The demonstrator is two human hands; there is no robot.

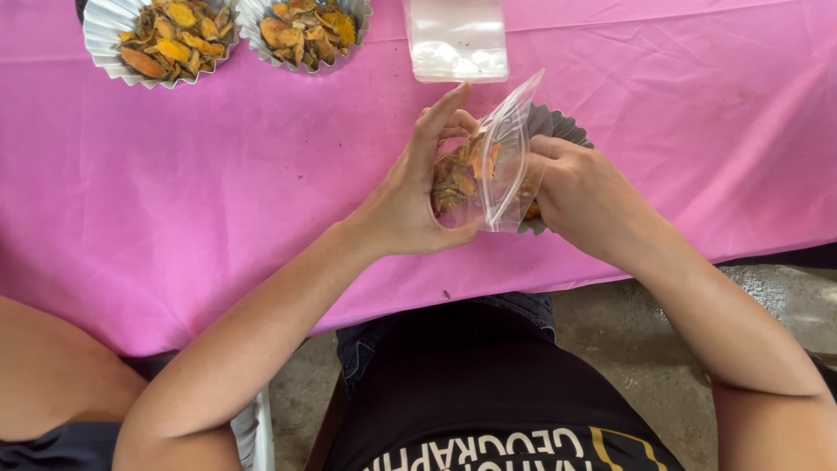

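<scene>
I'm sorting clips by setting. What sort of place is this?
Probably an informal food-packing table: a pink tablecloth over bare concrete floor, fluted foil cups of dried orange slices, and a clear zip bag being filled.

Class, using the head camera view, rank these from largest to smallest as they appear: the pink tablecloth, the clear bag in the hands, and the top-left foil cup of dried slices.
1. Pink tablecloth.
2. Top-left foil cup and clear bag: about alike; the bag is nearer the camera, so unranked.

Two foil cups of dried slices sit at frame's upper left, side by side on the table. Stack of empty bags top centre. Mid-frame: left hand, bag, right hand, left to right; third cup apparently behind bag.
</scene>
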